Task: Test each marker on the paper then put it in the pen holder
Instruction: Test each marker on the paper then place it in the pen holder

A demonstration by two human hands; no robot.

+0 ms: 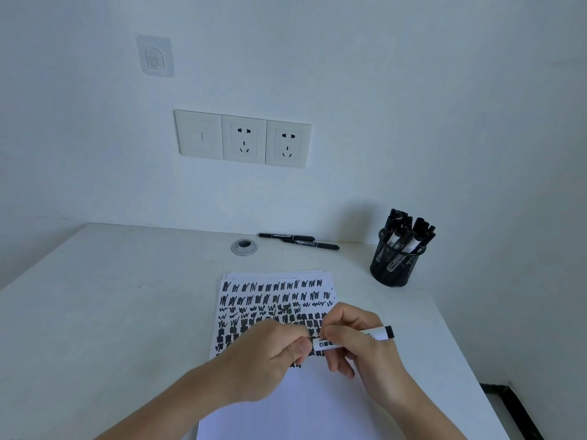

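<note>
A white whiteboard marker with a black end lies level above the paper, which is covered with rows of black test scribbles. My right hand grips the marker's barrel. My left hand pinches the marker's left end, where the cap is hidden under my fingers. A black mesh pen holder with several markers standing in it is at the back right of the desk. Two thin black markers lie flat near the wall.
The white desk meets a white wall with a row of sockets. A round cable grommet sits in the desk behind the paper. The desk's right edge drops to a dark floor strip.
</note>
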